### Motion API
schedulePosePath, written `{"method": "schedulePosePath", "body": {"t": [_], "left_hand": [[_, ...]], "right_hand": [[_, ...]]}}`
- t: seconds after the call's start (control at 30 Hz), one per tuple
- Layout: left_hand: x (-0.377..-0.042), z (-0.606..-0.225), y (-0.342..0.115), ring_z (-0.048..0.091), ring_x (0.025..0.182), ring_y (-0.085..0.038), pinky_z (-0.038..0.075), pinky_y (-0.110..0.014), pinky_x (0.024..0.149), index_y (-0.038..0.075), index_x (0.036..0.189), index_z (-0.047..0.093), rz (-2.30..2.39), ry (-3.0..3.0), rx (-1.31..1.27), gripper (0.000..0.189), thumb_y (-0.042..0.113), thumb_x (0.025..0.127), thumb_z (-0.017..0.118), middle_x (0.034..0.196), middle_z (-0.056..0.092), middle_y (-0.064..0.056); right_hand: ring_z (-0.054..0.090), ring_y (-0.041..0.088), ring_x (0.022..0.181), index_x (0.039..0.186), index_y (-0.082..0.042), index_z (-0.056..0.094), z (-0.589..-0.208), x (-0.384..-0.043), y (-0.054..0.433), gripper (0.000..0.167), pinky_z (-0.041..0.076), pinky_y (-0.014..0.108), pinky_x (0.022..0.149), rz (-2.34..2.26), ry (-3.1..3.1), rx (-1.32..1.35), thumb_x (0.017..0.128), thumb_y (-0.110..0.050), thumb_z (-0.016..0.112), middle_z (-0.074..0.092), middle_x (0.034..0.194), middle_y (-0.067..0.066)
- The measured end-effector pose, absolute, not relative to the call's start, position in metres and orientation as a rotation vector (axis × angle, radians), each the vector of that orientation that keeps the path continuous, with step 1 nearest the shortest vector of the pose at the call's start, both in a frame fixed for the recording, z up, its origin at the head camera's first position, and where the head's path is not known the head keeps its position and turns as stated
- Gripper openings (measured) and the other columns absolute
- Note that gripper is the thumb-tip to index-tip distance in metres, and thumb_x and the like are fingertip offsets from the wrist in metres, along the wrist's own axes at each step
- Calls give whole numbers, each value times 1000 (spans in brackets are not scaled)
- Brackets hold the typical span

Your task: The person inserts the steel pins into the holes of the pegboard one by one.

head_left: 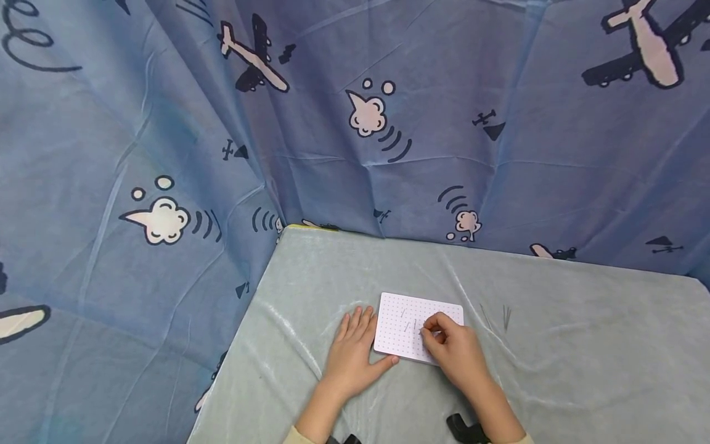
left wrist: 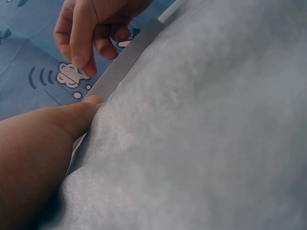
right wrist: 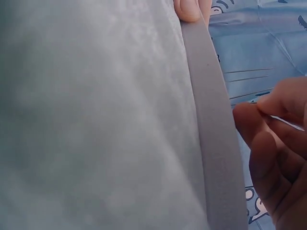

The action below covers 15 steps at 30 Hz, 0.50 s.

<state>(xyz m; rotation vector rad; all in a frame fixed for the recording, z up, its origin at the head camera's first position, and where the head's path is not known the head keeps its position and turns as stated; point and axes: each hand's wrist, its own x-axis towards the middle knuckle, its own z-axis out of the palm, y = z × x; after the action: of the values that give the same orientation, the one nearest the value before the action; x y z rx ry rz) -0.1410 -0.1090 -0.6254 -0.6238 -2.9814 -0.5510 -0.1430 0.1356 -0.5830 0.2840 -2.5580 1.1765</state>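
A white board (head_left: pixel 396 342) with a grid of small holes lies on the cloth. Several thin metal needles (right wrist: pixel 249 71) stand up from it, seen side-on in the right wrist view. Thumb and index finger of my right hand (head_left: pixel 456 354) pinch another needle (right wrist: pixel 241 104) over the right half of the board, its end close to the board. My left hand (head_left: pixel 353 354) lies with spread fingers along the board's left side, the thumb (left wrist: pixel 93 99) against its near edge.
Several loose needles (head_left: pixel 506 317) lie on the pale green cloth (head_left: pixel 582 345) right of the board. A blue curtain (head_left: pixel 333 123) with airplane prints hangs behind and to the left of the table. Black wrist-worn gear (head_left: pixel 466 430) shows near my right forearm.
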Motion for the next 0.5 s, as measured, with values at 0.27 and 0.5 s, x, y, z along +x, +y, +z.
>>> {"method": "schedulePosePath", "body": {"t": [0.27, 0.5], "left_hand": [[-139, -629, -107, 19, 167, -28, 8, -47, 138, 9, 168, 43, -570, -2979, -616, 100, 77, 98, 60, 177, 33, -9], [-140, -624, -108, 25, 165, -31, 14, -51, 137, 7, 167, 45, -551, -2951, -627, 99, 75, 98, 63, 175, 37, -11]], "right_hand": [[49, -7, 59, 85, -22, 68, -583, -143, 134, 33, 43, 16, 51, 1046, -2522, 353, 81, 6, 85, 69, 75, -13], [44, -5, 57, 84, -20, 66, -582, -144, 132, 31, 40, 20, 49, 937, -2532, 377, 80, 4, 85, 64, 71, -13]]}}
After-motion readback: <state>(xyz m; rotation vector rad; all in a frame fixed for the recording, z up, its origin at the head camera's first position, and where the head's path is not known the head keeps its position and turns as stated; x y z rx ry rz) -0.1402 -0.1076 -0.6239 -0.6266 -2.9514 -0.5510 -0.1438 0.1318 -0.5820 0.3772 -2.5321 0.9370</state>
